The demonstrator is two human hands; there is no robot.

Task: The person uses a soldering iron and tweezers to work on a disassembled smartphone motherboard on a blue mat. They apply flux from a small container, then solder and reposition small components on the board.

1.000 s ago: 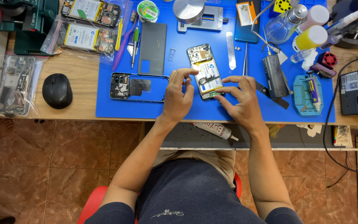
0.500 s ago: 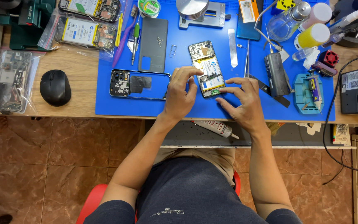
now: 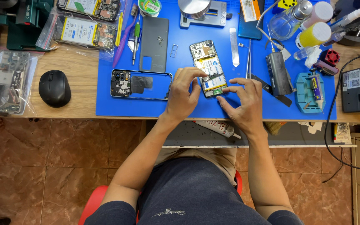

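An opened phone (image 3: 208, 68) with its back removed lies on the blue mat (image 3: 188, 109) that covers the middle of the wooden surface (image 3: 80, 79), tilted a little so its top leans left. Its battery and circuit boards face up. The left hand (image 3: 183, 93) rests on the mat at the phone's left edge, its fingers curled and its fingertips touching the phone's side near the lower half. The right hand (image 3: 242, 102) sits just below and right of the phone, fingers bent, with the index finger and thumb pinched close together at the phone's bottom corner; whether they hold a small part there is hard to tell, as the spot is too small to make out.

Left of the left hand, a phone frame (image 3: 141, 84) lies flat on the mat. Above the frame lies a dark grey back cover (image 3: 154, 43). Right of the opened phone, a thin metal pry tool (image 3: 234, 41) and tweezers (image 3: 249, 58) lie lengthwise, well clear of the fingers. A black computer mouse (image 3: 54, 88) sits on the bare wood, left of the mat. At the top right stand a clear glass bottle (image 3: 286, 21) and a yellow-capped bottle (image 3: 314, 34). A tube of glue (image 3: 217, 128) lies on the shelf under the surface.
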